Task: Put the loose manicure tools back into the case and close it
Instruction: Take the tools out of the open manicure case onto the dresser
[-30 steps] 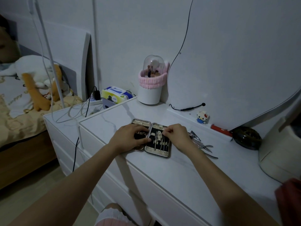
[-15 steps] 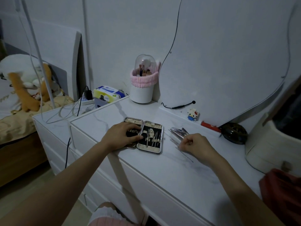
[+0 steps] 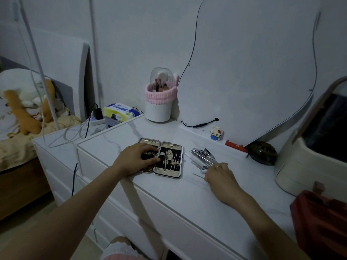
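The manicure case (image 3: 170, 145) lies open flat on the white dresser top (image 3: 169, 194), gold-rimmed, its right half holding several slim metal tools in black loops. My left hand (image 3: 135, 159) presses flat on the case's left half, fingers spread. A pile of loose metal tools (image 3: 202, 156) lies to the right of the case. My right hand (image 3: 220, 175) rests beside that pile with fingers curled down at a thin tool (image 3: 198, 175) on the surface; whether it grips the tool is hidden.
At the back stand a white brush holder with pink band (image 3: 160, 102), a small toy figure (image 3: 216, 133), a red tube (image 3: 236, 146) and a dark round object (image 3: 262, 152). A cream box (image 3: 309, 166) sits right. A mirror leans behind. Cables hang left.
My right hand left the case and moved right to the loose tool pile, then settled lower near a thin tool. My left hand stayed on the case's left half.
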